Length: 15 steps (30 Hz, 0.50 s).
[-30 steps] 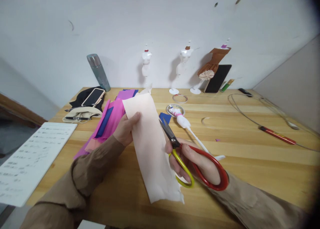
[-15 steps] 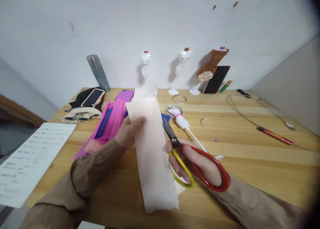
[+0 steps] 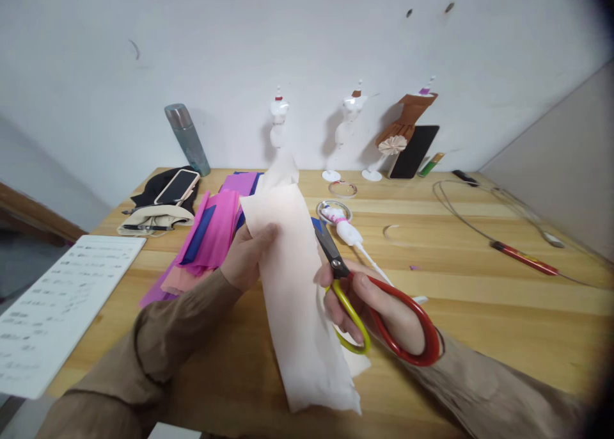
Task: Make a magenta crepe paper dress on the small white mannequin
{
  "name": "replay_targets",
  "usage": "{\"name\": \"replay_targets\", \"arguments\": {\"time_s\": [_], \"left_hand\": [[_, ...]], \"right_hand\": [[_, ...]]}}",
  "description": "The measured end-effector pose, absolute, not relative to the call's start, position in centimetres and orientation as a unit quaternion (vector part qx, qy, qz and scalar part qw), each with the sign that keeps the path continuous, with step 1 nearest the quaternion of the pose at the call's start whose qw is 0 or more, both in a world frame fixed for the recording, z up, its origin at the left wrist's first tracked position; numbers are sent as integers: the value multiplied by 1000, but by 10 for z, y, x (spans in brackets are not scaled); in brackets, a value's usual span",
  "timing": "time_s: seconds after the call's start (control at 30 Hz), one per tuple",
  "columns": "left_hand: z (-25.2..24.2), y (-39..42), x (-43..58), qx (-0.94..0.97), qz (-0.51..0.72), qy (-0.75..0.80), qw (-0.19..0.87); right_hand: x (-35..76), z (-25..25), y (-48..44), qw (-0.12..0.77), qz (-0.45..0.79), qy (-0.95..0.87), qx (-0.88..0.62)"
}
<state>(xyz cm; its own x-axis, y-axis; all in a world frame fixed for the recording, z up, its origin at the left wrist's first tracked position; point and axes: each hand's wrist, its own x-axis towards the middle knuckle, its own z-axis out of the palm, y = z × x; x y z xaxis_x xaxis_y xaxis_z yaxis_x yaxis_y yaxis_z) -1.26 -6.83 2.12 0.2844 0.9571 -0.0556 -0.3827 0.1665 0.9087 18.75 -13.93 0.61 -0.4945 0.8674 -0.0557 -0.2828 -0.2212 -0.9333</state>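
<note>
A long strip of pale peach crepe paper (image 3: 292, 285) hangs over the table, pinched at its left edge by my left hand (image 3: 247, 253). My right hand (image 3: 378, 304) has its fingers through the handles of a pair of scissors (image 3: 338, 266), one loop red and the other yellow. The dark blades look closed or nearly so and lie along the strip's right edge. A paler piece of the same paper (image 3: 357, 362) shows beneath the strip at the right. Further from me, the strip's far end (image 3: 281, 170) folds upward, in front of a small white mannequin (image 3: 279, 116).
Pink and blue crepe paper (image 3: 215, 228) lies left of my hands. A mannequin lying down (image 3: 350, 234) rests beside a tape roll (image 3: 320, 207). Along the wall stand a bottle (image 3: 187, 138), another white mannequin (image 3: 352, 109) and one in a brown dress (image 3: 410, 116). A red-handled corded tool (image 3: 522, 258) lies right.
The strip's near end has swung to the right, and more of the piece beneath shows. My right hand and scissors have shifted very slightly. My left hand keeps its pinch.
</note>
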Motion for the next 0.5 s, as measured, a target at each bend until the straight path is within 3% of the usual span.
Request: {"name": "replay_targets", "arguments": {"time_s": [0.5], "left_hand": [[7,-42,-31,368,529,347,682]], "right_hand": [[186,8,-140,356,727,-502,-305]]}}
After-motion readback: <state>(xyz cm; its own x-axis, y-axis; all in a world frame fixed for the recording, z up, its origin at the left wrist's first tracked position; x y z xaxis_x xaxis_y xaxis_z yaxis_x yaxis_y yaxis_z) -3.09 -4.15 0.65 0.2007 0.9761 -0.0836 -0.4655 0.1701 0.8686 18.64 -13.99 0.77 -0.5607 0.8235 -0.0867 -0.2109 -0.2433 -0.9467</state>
